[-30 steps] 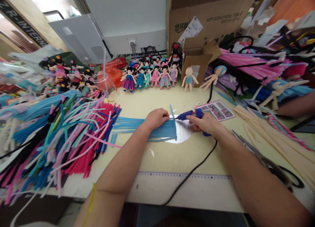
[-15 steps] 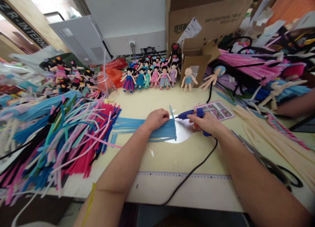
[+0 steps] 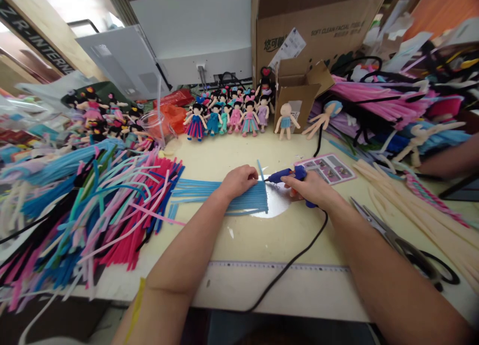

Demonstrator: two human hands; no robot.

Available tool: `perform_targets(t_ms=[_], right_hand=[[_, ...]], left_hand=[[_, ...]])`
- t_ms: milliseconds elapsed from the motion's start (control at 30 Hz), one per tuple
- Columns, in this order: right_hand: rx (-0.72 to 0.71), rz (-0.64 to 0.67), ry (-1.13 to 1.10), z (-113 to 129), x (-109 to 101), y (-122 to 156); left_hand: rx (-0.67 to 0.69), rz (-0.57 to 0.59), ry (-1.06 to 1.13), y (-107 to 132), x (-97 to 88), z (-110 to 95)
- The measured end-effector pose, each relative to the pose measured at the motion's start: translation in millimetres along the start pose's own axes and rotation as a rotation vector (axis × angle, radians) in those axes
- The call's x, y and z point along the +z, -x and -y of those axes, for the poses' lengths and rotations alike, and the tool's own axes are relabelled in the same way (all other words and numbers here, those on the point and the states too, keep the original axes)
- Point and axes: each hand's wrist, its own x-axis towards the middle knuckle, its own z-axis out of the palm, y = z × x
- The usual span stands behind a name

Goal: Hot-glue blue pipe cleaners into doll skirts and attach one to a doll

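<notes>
Several blue pipe cleaners (image 3: 245,203) lie side by side on the table, with their right ends lined up along one crosswise blue strip whose end sticks up past the row. My left hand (image 3: 239,181) is closed over the upper pipe cleaners near those ends, its fingertips pressed together; what lies under them is partly hidden. My right hand (image 3: 312,187) is wrapped around a blue hot glue gun (image 3: 279,176). The gun's nozzle points left and meets the top right corner of the row. A white round sheet (image 3: 277,201) shows beneath the right ends.
Bundles of coloured pipe cleaners (image 3: 123,200) cover the left side. Finished dolls (image 3: 235,116) stand at the back beside a cardboard box (image 3: 299,93). Scissors (image 3: 392,240) and beige strips (image 3: 411,200) lie right. A black cord (image 3: 288,265) crosses the ruler (image 3: 269,266) in front.
My right hand and the glue gun have shifted slightly left, bringing the nozzle onto the corner of the blue row. My left hand stays in place.
</notes>
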Motion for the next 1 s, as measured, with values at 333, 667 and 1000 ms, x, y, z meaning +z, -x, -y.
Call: perform_targets(t_ms=[333,667,1000], right_hand=[[-0.023,0.004,-0.058,-10,2,-7],[-0.031,-0.016,0.074,6,1,0],[-0.009,-0.009,0.133,16,-5,6]], left_hand=[[0.011,0.001,-0.040,-1,2.8,0],[0.017,0.035,-0.019,-4,-0.3,1],[0.039,0.049,-0.042,-9,-2.0,2]])
